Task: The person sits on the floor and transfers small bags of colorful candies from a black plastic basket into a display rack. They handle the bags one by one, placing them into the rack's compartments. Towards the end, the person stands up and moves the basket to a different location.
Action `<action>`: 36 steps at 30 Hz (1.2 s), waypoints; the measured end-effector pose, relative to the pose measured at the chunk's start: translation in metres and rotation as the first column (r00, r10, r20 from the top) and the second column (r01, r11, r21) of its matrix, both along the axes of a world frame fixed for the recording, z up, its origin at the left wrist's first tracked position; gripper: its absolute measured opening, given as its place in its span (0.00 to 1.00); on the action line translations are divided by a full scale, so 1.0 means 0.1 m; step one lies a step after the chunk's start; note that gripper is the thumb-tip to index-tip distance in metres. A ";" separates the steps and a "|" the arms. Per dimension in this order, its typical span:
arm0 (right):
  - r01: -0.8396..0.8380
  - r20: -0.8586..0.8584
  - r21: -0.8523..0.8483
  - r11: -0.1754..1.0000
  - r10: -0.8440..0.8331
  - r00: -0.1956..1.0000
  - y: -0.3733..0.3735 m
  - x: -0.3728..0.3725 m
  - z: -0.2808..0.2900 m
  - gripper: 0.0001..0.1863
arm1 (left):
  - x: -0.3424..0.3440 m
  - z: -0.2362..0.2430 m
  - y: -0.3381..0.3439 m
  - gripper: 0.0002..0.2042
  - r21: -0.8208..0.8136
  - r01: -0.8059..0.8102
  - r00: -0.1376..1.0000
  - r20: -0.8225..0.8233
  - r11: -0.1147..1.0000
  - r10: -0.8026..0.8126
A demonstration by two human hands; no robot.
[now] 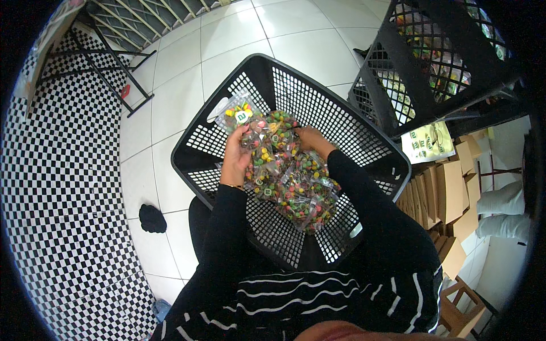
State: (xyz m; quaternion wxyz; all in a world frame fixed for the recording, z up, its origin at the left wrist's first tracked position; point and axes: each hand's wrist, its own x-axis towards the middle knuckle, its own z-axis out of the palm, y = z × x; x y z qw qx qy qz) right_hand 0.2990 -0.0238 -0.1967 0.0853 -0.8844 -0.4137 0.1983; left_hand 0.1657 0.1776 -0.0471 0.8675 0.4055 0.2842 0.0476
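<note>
A large black plastic basket (364, 113) with perforated sides stands in front of me. Inside lies a heap of clear packets of small red, green and yellow sweets (310, 196). My left hand (234, 158) grips one clear candy packet (241, 113) at the heap's far left, and its flap with a hang hole leans toward the basket rim. My right hand (314, 141) reaches in over the right side, fingers curled at the edge of another candy packet (282, 120); its fingertips are partly hidden among the packets.
More black baskets (409, 68) with colourful packs stand at upper right. A yellowish printed pack (427, 142) and flattened cardboard boxes (438, 196) are on the right. A black cloth-like lump (152, 219) lies on the white tiles, beside a checkered surface (62, 187). A black metal frame (122, 68) stands upper left.
</note>
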 end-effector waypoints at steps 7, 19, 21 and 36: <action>0.184 -0.427 -0.016 0.983 -0.173 0.887 0.19 0.35 0.81 0.32 | 0.01 -0.32 0.19 0.10 0.105 -0.153 0.988 -0.012 0.983 0.155; 0.237 -0.205 0.636 0.734 -0.136 0.969 0.72 -0.17 1.56 0.32 | 0.16 -0.26 -0.07 0.23 0.157 -0.110 0.994 0.047 0.982 0.103; 0.258 -0.329 0.631 0.732 -0.049 0.943 0.71 -0.13 1.54 0.32 | 0.17 -0.14 -0.12 0.20 -0.030 -0.105 0.987 0.121 0.994 0.108; 0.308 -0.356 0.177 0.935 -0.231 0.906 0.51 0.20 -0.02 0.18 | 0.11 -0.23 0.10 0.16 0.058 -0.124 0.992 0.045 0.991 0.121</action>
